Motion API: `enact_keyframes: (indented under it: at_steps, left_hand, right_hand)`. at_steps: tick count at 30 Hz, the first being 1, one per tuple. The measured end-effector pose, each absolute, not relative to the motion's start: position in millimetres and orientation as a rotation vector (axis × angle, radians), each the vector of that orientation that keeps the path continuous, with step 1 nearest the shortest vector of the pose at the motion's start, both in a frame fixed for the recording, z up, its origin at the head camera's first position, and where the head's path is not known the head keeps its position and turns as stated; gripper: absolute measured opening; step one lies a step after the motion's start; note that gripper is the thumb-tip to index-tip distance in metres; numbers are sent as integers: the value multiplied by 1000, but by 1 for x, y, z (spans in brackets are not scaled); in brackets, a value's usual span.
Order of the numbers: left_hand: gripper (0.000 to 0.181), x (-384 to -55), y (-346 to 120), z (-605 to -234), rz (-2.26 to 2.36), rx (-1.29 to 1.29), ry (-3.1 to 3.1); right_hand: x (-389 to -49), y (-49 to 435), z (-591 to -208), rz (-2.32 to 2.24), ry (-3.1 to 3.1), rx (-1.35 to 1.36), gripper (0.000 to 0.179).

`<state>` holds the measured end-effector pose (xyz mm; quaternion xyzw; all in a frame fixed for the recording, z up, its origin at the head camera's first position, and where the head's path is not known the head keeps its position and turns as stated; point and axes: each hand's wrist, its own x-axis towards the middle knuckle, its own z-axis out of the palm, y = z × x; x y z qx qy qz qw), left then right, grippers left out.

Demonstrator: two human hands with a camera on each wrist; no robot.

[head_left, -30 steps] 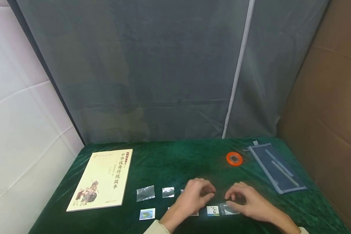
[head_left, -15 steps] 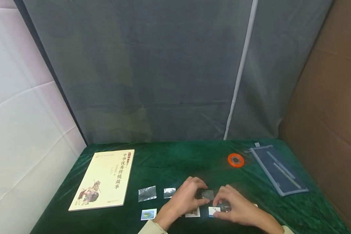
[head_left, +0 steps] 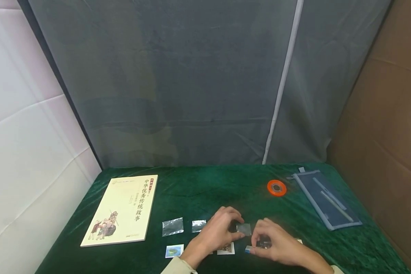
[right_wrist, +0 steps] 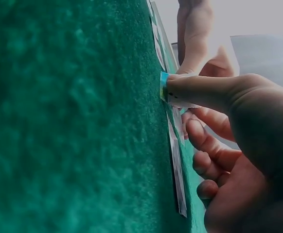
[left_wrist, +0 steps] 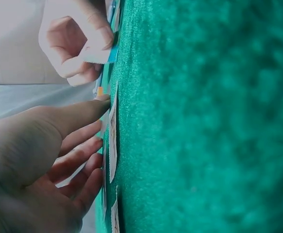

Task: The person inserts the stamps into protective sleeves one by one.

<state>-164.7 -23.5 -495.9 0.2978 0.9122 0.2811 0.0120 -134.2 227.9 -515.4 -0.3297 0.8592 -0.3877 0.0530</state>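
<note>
At the lower middle of the frame, my right hand (head_left: 274, 240) pinches the stamp (head_left: 248, 249), my left hand (head_left: 218, 230) spreads loosely near the film (head_left: 244, 229); this seems lifting, next needing steady grip.

Most of the pinched stamp (right_wrist: 164, 87) is covered by the thumb of the right hand (head_left: 274, 241), so its design cannot be made out. At the lower centre of the head view, a brown-toned stamp (head_left: 227, 249) is partly hidden by the left hand (head_left: 219, 230). In the left wrist view, another stamp (left_wrist: 114, 216) is cut off by the bottom edge. Both cream sleeves (head_left: 179, 266) are cropped at the bottom of the head view. The book's (head_left: 123, 205) finest print is too small to be read. Across the right of the left wrist view, the green cloth (left_wrist: 219, 116) is blurred.
</note>
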Motion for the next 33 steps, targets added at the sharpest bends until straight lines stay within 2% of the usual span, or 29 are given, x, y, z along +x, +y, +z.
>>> enact_keyframes:
  at_steps: [6,15,22,26,33]
  left_hand:
    - [23,-167,-25,-499,958,913,2817]
    - [16,-170,-39,-508,1417,841,2652]
    - [6,-160,-60,-506,1688,646,2502]
    - [16,-156,-65,-505,1847,537,2334]
    - [14,-150,-70,-508,1900,455,2243]
  right_hand:
    - [-140,226,-515,-1310,2577,-982,17]
    - [-150,208,-505,-1580,2453,-704,4]
    - [-148,191,-501,-1803,2322,-516,13]
    - [-145,185,-503,-1808,2316,-446,16]
    - [-142,175,-511,-1919,2185,-428,19]
